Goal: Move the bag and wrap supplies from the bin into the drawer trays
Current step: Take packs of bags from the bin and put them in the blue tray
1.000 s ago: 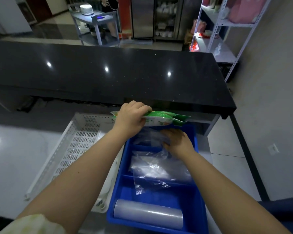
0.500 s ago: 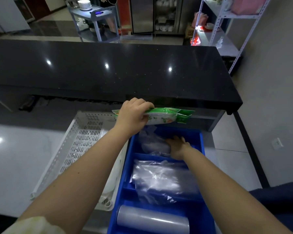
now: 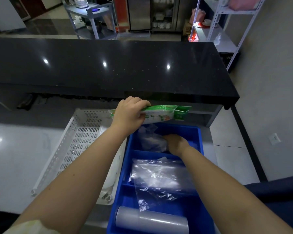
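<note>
Dim kitchen space with a long black counter (image 3: 108,68) across the middle, shelving and a cart behind it. Below the counter sits a blue divided tray (image 3: 199,137), its near edge cut off by the frame, with a white perforated bin (image 3: 78,141) just beside it on the left.

The left hand (image 3: 128,115) grips one end of a green and white packet (image 3: 166,114), fingers curled over its top edge, holding it level above the tray's far compartment. The packet's print is too small to read.

The right hand (image 3: 176,142) reaches into that far compartment, directly under the packet, against crumpled clear plastic (image 3: 152,141). Its fingers are hidden, so its grip cannot be told.

Loose clear bags (image 3: 159,179) fill the middle compartment. A pale wrap roll (image 3: 150,222) lies in the nearest one.
</note>
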